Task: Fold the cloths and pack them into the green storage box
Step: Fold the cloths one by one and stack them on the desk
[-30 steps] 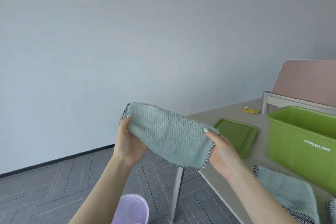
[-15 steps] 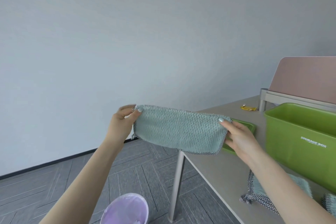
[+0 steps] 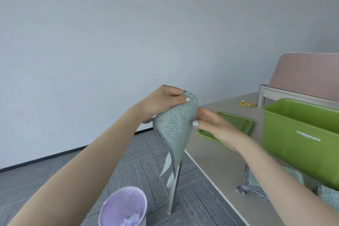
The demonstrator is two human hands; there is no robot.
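Observation:
A pale green waffle cloth (image 3: pixel 176 126) with a black-and-white checked border hangs doubled over, in the air beyond the table's left edge. My left hand (image 3: pixel 165 100) pinches its top corners. My right hand (image 3: pixel 212 124) touches the cloth's right side with thumb and fingertips. The green storage box (image 3: pixel 300 145), open on top and printed "STORAGE BOX", stands on the table to the right. Its green lid (image 3: pixel 238 124) lies flat behind my right hand. More cloths (image 3: pixel 255 185) of the same kind lie on the table in front of the box, partly hidden by my right forearm.
The grey table (image 3: pixel 216 159) runs from the centre to the right, on a metal leg (image 3: pixel 174 185). A lilac waste bin (image 3: pixel 124 207) stands on the floor below my left arm. A small yellow item (image 3: pixel 246 104) and a pink divider panel (image 3: pixel 308 77) sit at the table's far end.
The cloth was stretched flat between both hands. My hands have come together, and the cloth now hangs folded from my left hand with its ends dangling.

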